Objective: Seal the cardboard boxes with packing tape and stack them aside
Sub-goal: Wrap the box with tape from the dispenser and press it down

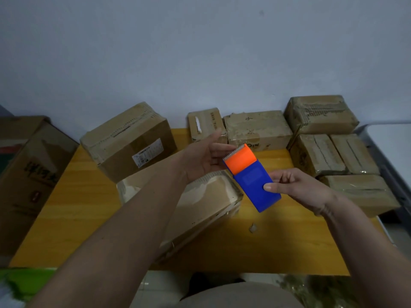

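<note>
Both bare forearms reach in from the bottom edge, the left from seven o'clock, the right from four o'clock. Left hand is up with palm turned inward, fingers straight and loosely spread, pointing toward one o'clock. Right hand sits lower, at four o'clock from the left one, fingers curled, thumb pressed flat in a pinch, wrist bent.

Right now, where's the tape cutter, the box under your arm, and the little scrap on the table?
tape cutter (pixel 255 185), head view, blue body.
box (pixel 213 196), head view, taped top face.
scrap (pixel 253 228), head view, its middle.
</note>
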The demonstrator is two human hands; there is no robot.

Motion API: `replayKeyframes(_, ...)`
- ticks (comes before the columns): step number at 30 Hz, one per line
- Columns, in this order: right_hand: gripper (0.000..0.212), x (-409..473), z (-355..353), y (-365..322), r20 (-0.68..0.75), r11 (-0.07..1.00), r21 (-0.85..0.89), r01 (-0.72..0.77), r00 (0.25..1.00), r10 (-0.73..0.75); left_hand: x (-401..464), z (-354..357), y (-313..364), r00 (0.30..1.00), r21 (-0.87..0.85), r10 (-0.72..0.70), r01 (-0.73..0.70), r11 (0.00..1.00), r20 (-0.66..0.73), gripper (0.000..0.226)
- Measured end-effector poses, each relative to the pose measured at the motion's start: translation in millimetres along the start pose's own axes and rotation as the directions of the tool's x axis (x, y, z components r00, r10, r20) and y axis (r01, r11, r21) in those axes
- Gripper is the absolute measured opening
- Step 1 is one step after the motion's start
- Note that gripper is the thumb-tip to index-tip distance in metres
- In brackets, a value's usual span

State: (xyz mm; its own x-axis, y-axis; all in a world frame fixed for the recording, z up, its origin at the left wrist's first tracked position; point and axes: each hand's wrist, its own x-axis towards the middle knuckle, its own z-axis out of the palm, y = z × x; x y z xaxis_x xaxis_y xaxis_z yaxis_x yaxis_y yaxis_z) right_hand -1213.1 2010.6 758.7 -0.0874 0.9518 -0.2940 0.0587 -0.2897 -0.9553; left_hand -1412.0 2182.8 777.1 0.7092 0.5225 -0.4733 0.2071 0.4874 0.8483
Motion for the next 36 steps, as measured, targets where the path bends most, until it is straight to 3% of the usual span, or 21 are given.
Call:
replayKeyframes(3, 0.032, -1, -3, 1, 0.024, 1.0, -0.005, -0.004, 1.0, 0.004, -1, 2, -3, 0.999, 0.026, 0.041, -0.042, 0.999, 0.027, 0.024)
replayKeyframes(5, 0.028, -1, -5, 2, 0.025, 1.0, -0.007, -0.02, 0.999, 0.02, 0, 6, -5, 0.998, 0.036, 0.048, -0.047, 0.998, -0.033, 0.013)
replayKeyframes(8, 0.029, 0, -6, 2, 0.048, 0.998, -0.014, -0.06, 0.997, 0.06, 4, 15, -4, 0.984, 0.08, 0.056, -0.042, 0.996, -0.172, 0.011)
replayKeyframes(14, 0.065, 9, -4, -14, 0.108, 0.989, 0.022, -0.146, 0.984, 0.143, 10, 25, -1, 0.937, 0.128, 0.098, -0.058, 0.99, -0.335, 0.011)
replayKeyframes(17, 0.047, 16, 3, -18, 0.066, 0.988, 0.063, -0.144, 0.988, 0.14, 14, 22, -3, 0.909, 0.126, 0.076, -0.026, 0.992, -0.41, 0.014)
replayKeyframes(20, 0.041, 23, 14, -20, -0.016, 0.992, 0.042, -0.12, 0.993, 0.121, 21, 17, -2, 0.868, 0.096, 0.063, -0.018, 0.995, -0.492, 0.017)
replayKeyframes(23, 0.027, 30, 22, -22, -0.049, 0.995, 0.02, -0.101, 0.994, 0.102, 32, 13, -4, 0.809, 0.169, 0.114, -0.017, 0.985, -0.577, 0.018)
replayKeyframes(27, 0.022, 31, 20, -25, -0.067, 0.99, 0.007, -0.139, 0.988, 0.139, 44, 7, -12, 0.799, 0.177, 0.108, -0.002, 0.984, -0.592, 0.015)
replayKeyframes(30, 0.037, 27, 13, -20, -0.045, 0.979, -0.014, -0.204, 0.978, 0.203, 48, -12, -9, 0.75, 0.194, 0.122, 0.009, 0.981, -0.65, 0.012)
replayKeyframes(32, 0.042, 25, 12, -18, -0.043, 0.972, -0.002, -0.234, 0.971, 0.233, 51, -26, -4, 0.777, 0.255, 0.148, 0.017, 0.967, -0.611, 0.008)
replayKeyframes(36, 0.032, 39, 12, -26, -0.077, 0.966, 0.042, -0.254, 0.963, 0.257, 61, -42, -1, 0.837, 0.402, 0.183, 0.048, 0.914, -0.516, 0.008)
